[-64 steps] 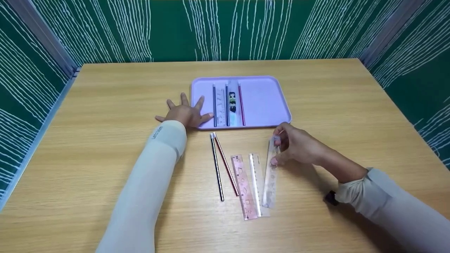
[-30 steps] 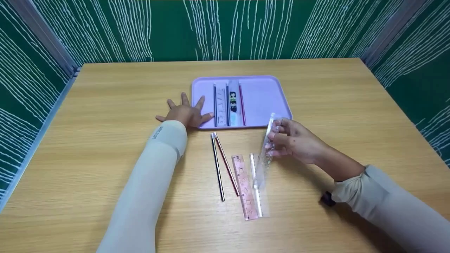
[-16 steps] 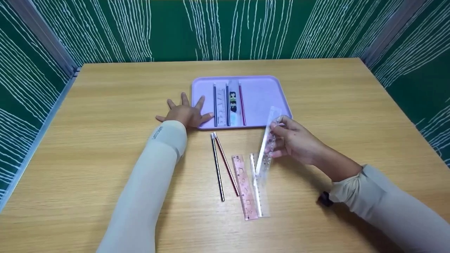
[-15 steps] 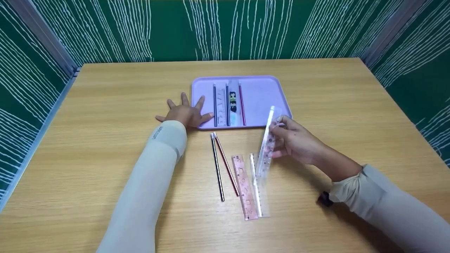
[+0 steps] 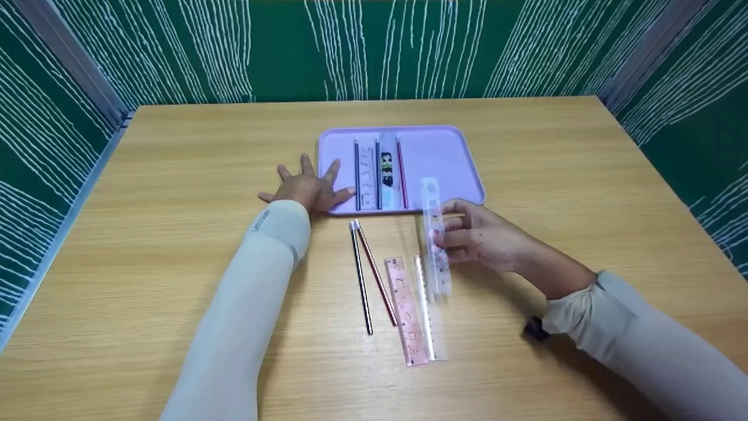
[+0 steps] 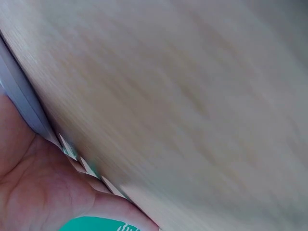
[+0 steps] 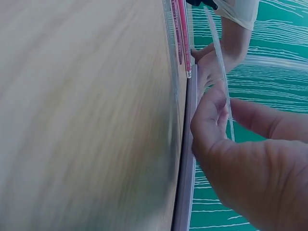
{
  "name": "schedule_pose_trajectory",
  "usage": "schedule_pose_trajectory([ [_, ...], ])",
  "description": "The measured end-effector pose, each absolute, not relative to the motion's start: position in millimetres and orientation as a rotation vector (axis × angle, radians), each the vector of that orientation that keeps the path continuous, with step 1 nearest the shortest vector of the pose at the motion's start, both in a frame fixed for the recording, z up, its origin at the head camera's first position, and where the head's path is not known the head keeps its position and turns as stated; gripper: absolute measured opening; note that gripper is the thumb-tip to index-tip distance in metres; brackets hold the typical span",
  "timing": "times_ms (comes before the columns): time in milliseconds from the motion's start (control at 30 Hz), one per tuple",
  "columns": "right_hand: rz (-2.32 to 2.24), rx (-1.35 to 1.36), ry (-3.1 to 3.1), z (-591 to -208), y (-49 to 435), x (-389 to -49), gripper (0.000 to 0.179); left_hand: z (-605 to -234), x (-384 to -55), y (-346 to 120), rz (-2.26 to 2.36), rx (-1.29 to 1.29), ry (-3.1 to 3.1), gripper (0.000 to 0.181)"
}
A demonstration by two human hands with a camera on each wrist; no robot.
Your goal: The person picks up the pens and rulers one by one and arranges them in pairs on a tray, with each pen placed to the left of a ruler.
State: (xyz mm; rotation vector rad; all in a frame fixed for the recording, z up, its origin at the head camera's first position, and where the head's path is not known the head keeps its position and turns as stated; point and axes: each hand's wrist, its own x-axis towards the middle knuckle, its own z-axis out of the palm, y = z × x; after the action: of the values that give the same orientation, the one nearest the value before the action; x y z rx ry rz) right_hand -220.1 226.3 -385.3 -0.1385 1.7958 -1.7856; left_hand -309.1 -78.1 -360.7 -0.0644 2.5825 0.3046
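I work in what looks like a partitioned booth, home or office I cannot tell: behind the wood-grain surface stands a green back panel streaked white, a matching left panel and right panel flank the surface, and grey posts rise at its far corners.

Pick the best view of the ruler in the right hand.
Head: the ruler shows its patterned face end to end, slightly blurred. Right wrist: edge-on, pinched by the right hand. Left wrist: not visible.
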Motion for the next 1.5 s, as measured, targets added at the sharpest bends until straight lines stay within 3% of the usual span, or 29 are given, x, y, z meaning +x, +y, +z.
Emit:
schedule_pose_trajectory([
  [300,-1.781,-0.101,1.857,-385,217,-229,0.044,-363,-310,-79,0.316,-0.063,2.588,0.080],
  [533,-1.771,-0.119,1.856,-384,211,-238,0.053,-365,-312,-80,0.319,-0.058,2.581,0.080],
  [967,-1.821,-0.077,1.869,-383,203,-257,0.047,-363,-312,-78,0.318,-0.073,2.570,0.079],
  [1500,-1.844,0.011,2.009,-379,196,-281,0.052,-360,-311,-78,0.301,-0.078,2.574,0.078],
])
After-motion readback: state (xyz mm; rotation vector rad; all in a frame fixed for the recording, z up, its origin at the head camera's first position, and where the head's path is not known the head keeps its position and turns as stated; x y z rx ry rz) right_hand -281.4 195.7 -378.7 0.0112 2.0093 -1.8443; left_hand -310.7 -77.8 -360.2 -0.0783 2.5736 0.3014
